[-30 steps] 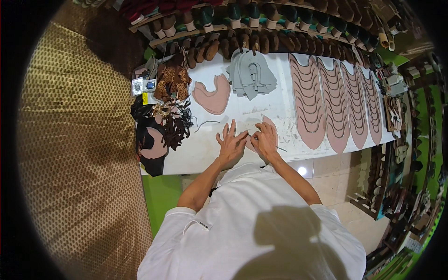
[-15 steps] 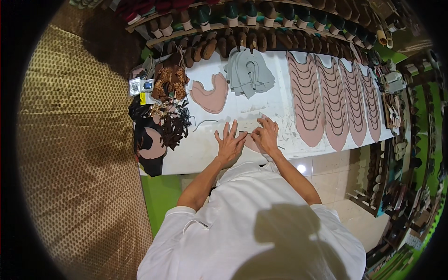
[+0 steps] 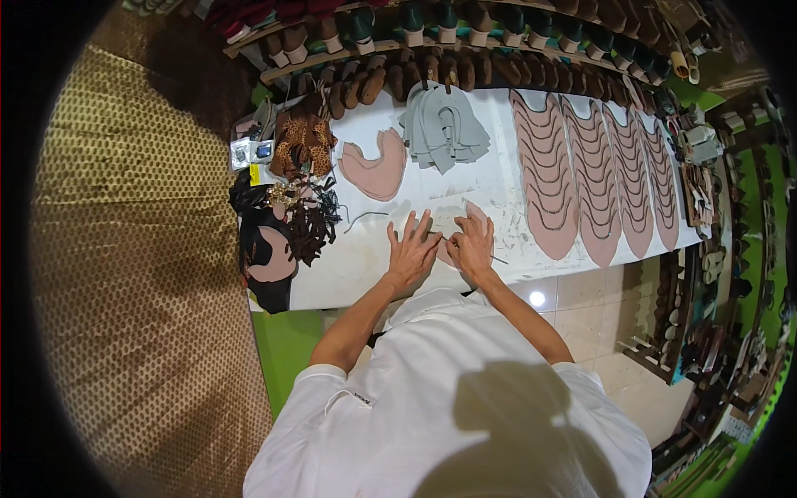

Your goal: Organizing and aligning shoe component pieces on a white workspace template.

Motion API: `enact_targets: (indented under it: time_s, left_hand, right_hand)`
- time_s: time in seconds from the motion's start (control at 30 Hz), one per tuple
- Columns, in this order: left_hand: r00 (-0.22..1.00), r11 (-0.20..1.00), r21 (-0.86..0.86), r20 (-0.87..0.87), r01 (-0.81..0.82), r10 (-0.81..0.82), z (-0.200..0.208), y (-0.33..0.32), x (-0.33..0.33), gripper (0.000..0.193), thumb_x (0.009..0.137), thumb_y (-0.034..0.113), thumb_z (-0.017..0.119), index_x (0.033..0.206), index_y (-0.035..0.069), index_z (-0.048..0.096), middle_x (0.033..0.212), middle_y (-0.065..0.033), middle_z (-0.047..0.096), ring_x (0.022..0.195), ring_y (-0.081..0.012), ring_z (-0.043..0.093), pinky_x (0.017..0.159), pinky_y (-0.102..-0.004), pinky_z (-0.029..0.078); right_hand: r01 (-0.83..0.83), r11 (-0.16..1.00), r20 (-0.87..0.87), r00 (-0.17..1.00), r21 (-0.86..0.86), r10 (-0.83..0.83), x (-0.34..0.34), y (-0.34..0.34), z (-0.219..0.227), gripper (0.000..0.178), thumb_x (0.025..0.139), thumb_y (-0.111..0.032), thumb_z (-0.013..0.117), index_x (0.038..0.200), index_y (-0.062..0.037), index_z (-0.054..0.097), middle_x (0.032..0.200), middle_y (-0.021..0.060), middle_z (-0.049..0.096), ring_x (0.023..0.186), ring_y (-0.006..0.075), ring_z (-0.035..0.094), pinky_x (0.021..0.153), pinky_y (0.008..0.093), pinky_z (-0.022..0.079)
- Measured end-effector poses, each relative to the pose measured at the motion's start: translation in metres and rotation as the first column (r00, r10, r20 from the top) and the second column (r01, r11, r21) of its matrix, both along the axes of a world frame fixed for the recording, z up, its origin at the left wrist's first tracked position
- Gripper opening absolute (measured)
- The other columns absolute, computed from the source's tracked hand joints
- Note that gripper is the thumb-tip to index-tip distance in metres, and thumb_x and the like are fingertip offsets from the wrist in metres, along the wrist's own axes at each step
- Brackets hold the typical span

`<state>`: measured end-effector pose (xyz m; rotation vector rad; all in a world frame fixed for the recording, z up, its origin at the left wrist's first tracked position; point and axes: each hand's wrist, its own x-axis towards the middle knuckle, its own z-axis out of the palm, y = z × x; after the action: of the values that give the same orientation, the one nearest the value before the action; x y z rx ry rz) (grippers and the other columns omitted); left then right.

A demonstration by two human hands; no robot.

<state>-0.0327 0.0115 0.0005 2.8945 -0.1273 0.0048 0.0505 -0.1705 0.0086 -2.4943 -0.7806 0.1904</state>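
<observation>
Under my hands at the table's near edge lies a curved pink shoe-upper piece (image 3: 476, 214), its far tip showing beyond my right hand and its middle partly covered. My left hand (image 3: 412, 251) rests at its left side, fingers spread and thumb pointing towards the edge. Curled over the piece, my right hand (image 3: 471, 247) has thumb and forefinger pinched together at its inner edge, close to the left thumb. A thin dark strip or tool (image 3: 499, 260) sticks out to the right of my right hand. Exactly what the fingertips pinch is too small to make out.
Four columns of overlapping pink upper pieces (image 3: 548, 236) lie on the right of the white table (image 3: 340, 270). Farther back are another pink piece (image 3: 378, 178) and stacked grey pieces (image 3: 465, 149). Dark straps (image 3: 311, 232) crowd the left end. Shoe racks (image 3: 465, 51) stand behind.
My right hand has shifted slightly down, and its fingers have curled closer to my left thumb. More of the pink piece's far tip shows. The left hand's fingers have moved a little.
</observation>
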Motion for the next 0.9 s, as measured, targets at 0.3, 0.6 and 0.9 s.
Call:
enact_targets:
  time_s: [0.3,0.6,0.9]
  left_hand:
    - [0.999,0.995,-0.093,-0.037,-0.022,0.018,-0.001,-0.007,-0.003,0.040,0.102,0.036,0.062,0.142,0.038,0.063,0.176,-0.0107,0.013,0.157,-0.0412,0.018,0.109,-0.0807,0.014]
    - [0.999,0.997,-0.071,0.005,-0.033,0.033,-0.008,-0.008,-0.008,0.040,0.103,0.039,0.060,0.144,0.039,0.061,0.176,-0.0109,0.014,0.157,-0.0411,0.018,0.108,-0.0816,0.014]
    - [0.999,0.992,-0.120,-0.013,-0.044,0.043,-0.003,-0.008,-0.008,0.040,0.102,0.038,0.062,0.142,0.038,0.062,0.175,-0.0113,0.016,0.157,-0.0405,0.018,0.109,-0.0806,0.013]
  right_hand:
    - [0.008,1.000,0.024,1.000,-0.030,-0.007,-0.002,0.001,-0.002,0.017,0.087,-0.023,0.074,0.085,-0.0073,0.082,0.136,0.0083,0.063,0.143,0.0308,0.043,0.124,0.0630,0.014]
    - [0.007,0.992,-0.048,0.999,0.124,-0.001,-0.006,-0.026,0.000,0.018,0.086,-0.024,0.078,0.096,-0.0103,0.082,0.141,0.0110,0.059,0.143,0.0325,0.042,0.122,0.0577,0.020]
    - [0.032,0.995,-0.017,0.999,0.091,-0.030,0.001,-0.028,-0.008,0.013,0.088,-0.022,0.076,0.092,-0.0107,0.081,0.141,0.0100,0.058,0.144,0.0334,0.041,0.120,0.0636,0.018]
